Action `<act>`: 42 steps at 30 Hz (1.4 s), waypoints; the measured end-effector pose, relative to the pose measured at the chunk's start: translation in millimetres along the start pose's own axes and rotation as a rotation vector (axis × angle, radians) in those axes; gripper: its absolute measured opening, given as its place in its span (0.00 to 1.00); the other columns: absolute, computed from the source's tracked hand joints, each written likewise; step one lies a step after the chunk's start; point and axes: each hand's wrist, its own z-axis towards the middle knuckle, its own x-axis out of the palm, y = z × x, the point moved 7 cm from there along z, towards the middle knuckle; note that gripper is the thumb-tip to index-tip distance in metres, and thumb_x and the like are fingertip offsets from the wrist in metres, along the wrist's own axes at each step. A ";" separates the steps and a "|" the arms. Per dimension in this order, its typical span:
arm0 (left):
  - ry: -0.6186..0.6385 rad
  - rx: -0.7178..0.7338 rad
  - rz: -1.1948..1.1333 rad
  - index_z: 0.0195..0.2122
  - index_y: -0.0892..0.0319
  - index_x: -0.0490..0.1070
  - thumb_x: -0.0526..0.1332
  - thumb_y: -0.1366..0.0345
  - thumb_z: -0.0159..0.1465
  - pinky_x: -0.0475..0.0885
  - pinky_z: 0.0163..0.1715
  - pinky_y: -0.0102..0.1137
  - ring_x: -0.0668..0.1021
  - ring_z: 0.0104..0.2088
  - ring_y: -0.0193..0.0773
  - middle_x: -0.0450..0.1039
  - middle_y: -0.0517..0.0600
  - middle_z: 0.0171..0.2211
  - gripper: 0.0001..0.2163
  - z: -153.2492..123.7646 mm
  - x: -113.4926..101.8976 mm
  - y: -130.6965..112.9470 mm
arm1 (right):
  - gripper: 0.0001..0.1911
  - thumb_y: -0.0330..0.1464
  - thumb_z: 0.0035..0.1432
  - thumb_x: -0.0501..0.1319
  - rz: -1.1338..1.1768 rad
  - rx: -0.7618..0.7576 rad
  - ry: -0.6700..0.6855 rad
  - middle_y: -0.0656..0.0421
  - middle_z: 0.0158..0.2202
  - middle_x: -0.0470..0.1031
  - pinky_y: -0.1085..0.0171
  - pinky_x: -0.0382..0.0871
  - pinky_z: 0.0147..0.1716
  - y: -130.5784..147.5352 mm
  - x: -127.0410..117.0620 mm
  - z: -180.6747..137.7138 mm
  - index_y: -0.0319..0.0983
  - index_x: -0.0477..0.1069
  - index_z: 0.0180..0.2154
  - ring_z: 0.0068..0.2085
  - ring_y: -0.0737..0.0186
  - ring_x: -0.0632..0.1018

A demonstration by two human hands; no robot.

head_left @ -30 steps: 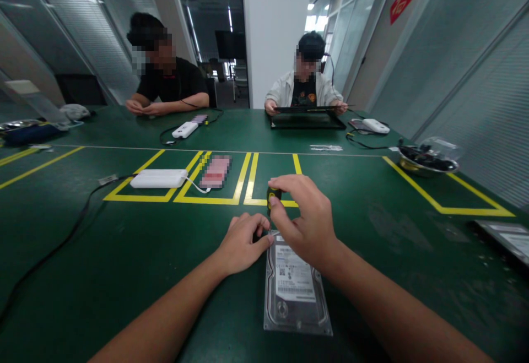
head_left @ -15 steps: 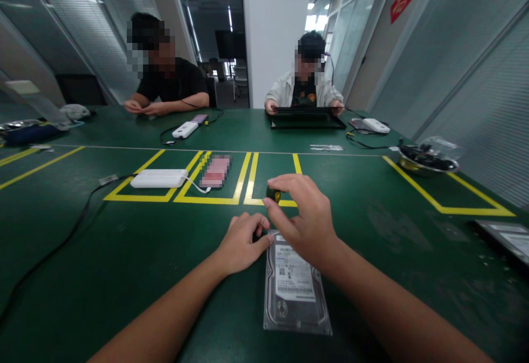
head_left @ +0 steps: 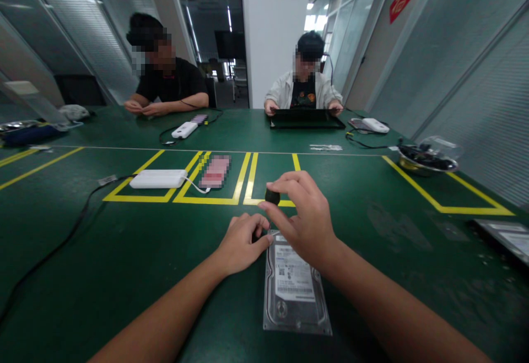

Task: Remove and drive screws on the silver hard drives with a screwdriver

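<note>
A hard drive (head_left: 296, 312) lies label up on the green table before me, its far end partly covered by my hands. Between the thumb and fingers of my right hand (head_left: 308, 211) is the dark, rounded handle of a screwdriver (head_left: 272, 196), raised over the drive's far end. Its shaft is mostly hidden. At the drive's far left corner, my left hand (head_left: 243, 243) rests with thumb and forefinger curled together. What lies between those fingertips is too small to tell.
Left of centre, a white power bank (head_left: 159, 179) is cabled to a phone (head_left: 215, 171). A metal bowl (head_left: 427, 166) of dark parts stands at right, with another drive (head_left: 506, 242) at the right edge. Two people sit opposite; one holds a black tray (head_left: 308, 119).
The screwdriver handle has turned in my right hand, so its yellow marking no longer shows. My right fingers have shifted slightly; my left hand and the drive stay put.
</note>
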 end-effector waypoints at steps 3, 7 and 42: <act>-0.005 0.011 0.013 0.33 0.57 0.67 0.60 0.57 0.64 0.58 0.34 0.32 0.70 0.32 0.39 0.68 0.44 0.27 0.09 -0.3 -1.0 -1.7 | 0.06 0.26 0.62 0.61 0.005 -0.018 0.012 0.54 0.41 0.74 0.58 0.70 0.45 0.7 0.1 1.2 0.35 0.72 0.42 0.44 0.59 0.74; -0.004 0.007 0.003 0.33 0.57 0.67 0.60 0.57 0.64 0.58 0.33 0.32 0.70 0.31 0.39 0.68 0.44 0.27 0.09 -0.4 -0.9 -1.7 | 0.09 0.25 0.61 0.61 0.044 -0.060 0.033 0.54 0.46 0.75 0.57 0.69 0.50 1.8 1.1 0.7 0.35 0.70 0.45 0.48 0.59 0.75; -0.015 0.012 0.050 0.32 0.57 0.67 0.60 0.55 0.65 0.57 0.33 0.33 0.69 0.31 0.39 0.68 0.44 0.27 0.11 -1.2 0.2 -0.6 | 0.10 0.25 0.65 0.55 0.060 -0.068 0.035 0.55 0.48 0.75 0.57 0.69 0.52 4.8 0.9 0.7 0.37 0.71 0.47 0.51 0.61 0.75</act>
